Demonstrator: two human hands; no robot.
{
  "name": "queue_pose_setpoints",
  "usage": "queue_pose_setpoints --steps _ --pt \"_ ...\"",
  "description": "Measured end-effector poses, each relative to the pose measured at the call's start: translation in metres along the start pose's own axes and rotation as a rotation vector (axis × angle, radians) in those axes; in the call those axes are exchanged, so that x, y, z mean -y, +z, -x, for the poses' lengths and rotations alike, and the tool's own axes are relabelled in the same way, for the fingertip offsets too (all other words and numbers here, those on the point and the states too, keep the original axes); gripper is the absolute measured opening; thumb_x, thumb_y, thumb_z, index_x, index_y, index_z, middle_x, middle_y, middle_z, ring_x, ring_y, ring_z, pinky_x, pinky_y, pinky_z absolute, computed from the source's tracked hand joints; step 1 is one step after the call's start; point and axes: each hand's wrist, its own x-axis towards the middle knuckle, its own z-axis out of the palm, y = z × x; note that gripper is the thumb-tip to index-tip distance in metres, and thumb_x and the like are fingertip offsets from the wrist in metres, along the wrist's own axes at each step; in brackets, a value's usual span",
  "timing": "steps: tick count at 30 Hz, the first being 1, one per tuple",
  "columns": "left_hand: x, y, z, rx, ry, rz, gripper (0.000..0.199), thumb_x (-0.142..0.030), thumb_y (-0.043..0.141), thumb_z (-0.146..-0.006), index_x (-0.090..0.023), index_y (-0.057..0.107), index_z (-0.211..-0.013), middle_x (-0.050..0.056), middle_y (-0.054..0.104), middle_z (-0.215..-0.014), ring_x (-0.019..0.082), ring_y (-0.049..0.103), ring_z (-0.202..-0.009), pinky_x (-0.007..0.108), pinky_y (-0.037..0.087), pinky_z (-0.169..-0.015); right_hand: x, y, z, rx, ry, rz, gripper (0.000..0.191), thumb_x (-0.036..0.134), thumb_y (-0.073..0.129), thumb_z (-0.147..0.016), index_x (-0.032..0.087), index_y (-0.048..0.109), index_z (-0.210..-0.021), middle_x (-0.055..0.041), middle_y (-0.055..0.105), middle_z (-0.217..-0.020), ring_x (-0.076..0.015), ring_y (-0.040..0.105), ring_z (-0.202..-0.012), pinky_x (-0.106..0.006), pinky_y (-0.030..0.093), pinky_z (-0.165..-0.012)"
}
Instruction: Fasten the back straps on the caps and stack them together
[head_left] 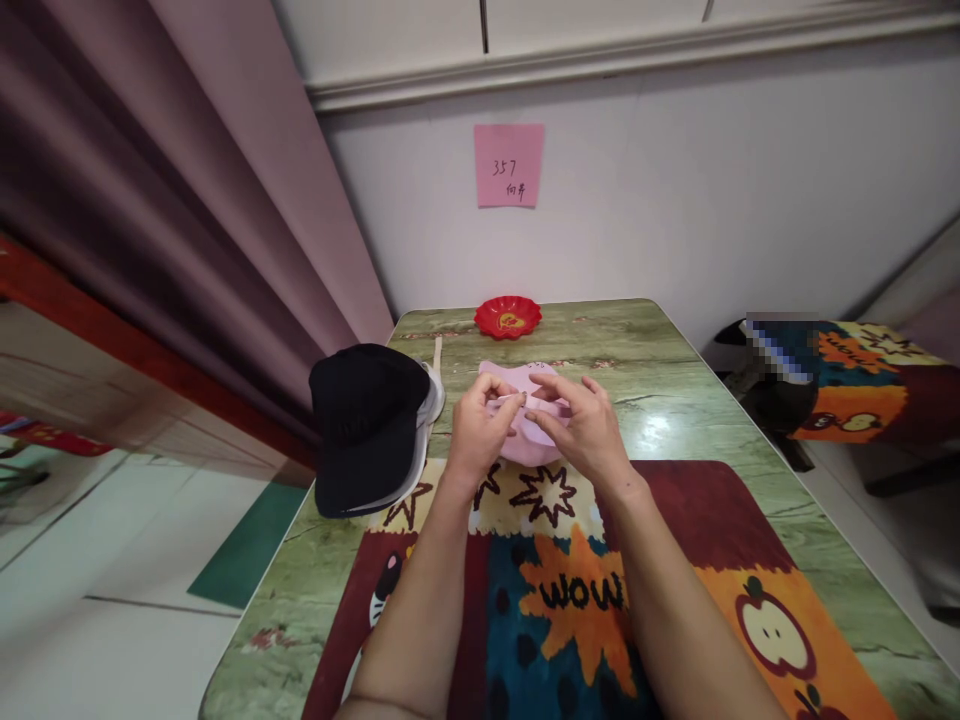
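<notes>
A pale pink, thin-looking item (536, 452) with a wavy edge and small dark marks at its top lies in front of me, over the far edge of the mat; its exact kind I cannot make out. My left hand (484, 425) pinches a raised pink part between thumb and forefinger. From the other side, my right hand (589, 425) has its thumb and forefinger around the same part, with the other fingers lifted. The fingertips of both hands nearly meet and partly hide what they grip.
A black cap (367, 420) rests over a white one at the table's left edge. Behind the hands sits a red scalloped dish (508, 318). A patterned mat (562, 640) covers the near table. Pink note (508, 165) on the wall; curtain (247, 150) at left.
</notes>
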Motion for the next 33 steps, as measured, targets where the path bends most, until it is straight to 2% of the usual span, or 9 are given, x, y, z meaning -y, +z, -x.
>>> queue_pose_setpoints --steps 3,6,10,13,17,20,22,29,33 --pt "0.009 -0.004 -0.005 -0.058 -0.008 0.049 0.032 -0.037 0.076 -0.079 -0.020 0.050 -0.076 -0.004 0.058 -0.072 0.007 0.055 -0.051 0.019 0.045 -0.049 -0.011 -0.006 0.001 0.055 0.054 0.091 0.039 0.035 0.071 -0.086 0.029 0.067 -0.124 -0.0046 0.078 -0.107 -0.0294 0.069 -0.108 -0.064 0.021 -0.116" --pt "0.020 -0.006 -0.011 -0.085 0.007 0.078 0.031 -0.035 0.076 -0.079 -0.020 0.049 -0.075 -0.003 0.060 -0.074 0.010 0.062 -0.059 0.021 0.049 -0.059 -0.025 -0.005 0.002 0.069 0.104 0.194 0.023 0.039 0.070 -0.086 0.029 0.073 -0.107 -0.0060 0.077 -0.106 -0.0327 0.068 -0.106 -0.067 0.023 -0.112" --pt "0.031 0.001 -0.013 -0.094 0.178 0.031 0.022 -0.031 0.073 -0.082 -0.019 0.055 -0.078 0.005 0.066 -0.097 0.017 0.067 -0.092 0.029 0.054 -0.083 -0.037 0.012 0.003 -0.161 0.172 0.251 0.022 0.041 0.061 -0.092 0.024 0.074 -0.099 -0.0102 0.077 -0.102 -0.0317 0.066 -0.101 -0.056 0.034 -0.106" --pt "0.036 0.005 -0.013 -0.090 0.254 -0.031 0.020 -0.031 0.071 -0.085 -0.019 0.056 -0.078 0.007 0.065 -0.105 0.019 0.065 -0.105 0.031 0.053 -0.089 -0.037 0.021 0.003 -0.245 0.205 0.275 0.025 0.041 0.058 -0.094 0.022 0.073 -0.102 -0.0126 0.076 -0.104 -0.0330 0.064 -0.104 -0.058 0.029 -0.109" --pt "0.032 0.006 -0.012 -0.028 0.142 0.077 0.025 -0.034 0.073 -0.083 -0.019 0.054 -0.080 0.006 0.067 -0.102 0.016 0.067 -0.091 0.029 0.054 -0.083 -0.025 0.013 0.002 -0.130 0.156 0.165 0.025 0.045 0.064 -0.091 0.026 0.072 -0.106 -0.0087 0.075 -0.113 -0.0338 0.063 -0.114 -0.068 0.015 -0.114" --pt "0.026 0.007 -0.011 0.023 0.033 0.183 0.031 -0.036 0.077 -0.078 -0.018 0.052 -0.079 0.004 0.068 -0.099 0.011 0.066 -0.073 0.028 0.054 -0.076 -0.014 0.007 0.001 -0.070 0.142 0.070 0.019 0.041 0.059 -0.094 0.029 0.074 -0.098 -0.0059 0.076 -0.111 -0.0319 0.063 -0.117 -0.069 0.013 -0.114" --pt "0.023 0.008 -0.010 0.039 0.003 0.219 0.031 -0.037 0.078 -0.077 -0.018 0.054 -0.080 0.003 0.068 -0.097 0.010 0.065 -0.070 0.028 0.054 -0.075 -0.010 0.006 0.001 -0.043 0.155 0.041 0.020 0.037 0.056 -0.095 0.028 0.073 -0.091 -0.0049 0.077 -0.107 -0.0307 0.064 -0.113 -0.069 0.014 -0.114" --pt "0.020 0.008 -0.009 0.043 0.094 0.057 0.018 -0.033 0.078 -0.077 -0.017 0.069 -0.080 0.005 0.069 -0.090 0.016 0.066 -0.082 0.028 0.053 -0.077 -0.008 0.007 0.000 -0.020 0.168 0.020 0.021 0.033 0.052 -0.096 0.026 0.069 -0.086 -0.0031 0.077 -0.102 -0.0292 0.064 -0.108 -0.071 0.014 -0.114" --pt "0.018 0.007 -0.008 0.069 0.080 0.084 0.021 -0.037 0.074 -0.081 -0.016 0.071 -0.083 0.006 0.071 -0.095 0.013 0.064 -0.067 0.028 0.054 -0.070 -0.007 0.003 0.000 -0.037 0.109 0.037 0.017 0.034 0.055 -0.095 0.028 0.071 -0.095 -0.0031 0.077 -0.104 -0.0291 0.065 -0.111 -0.071 0.012 -0.115"
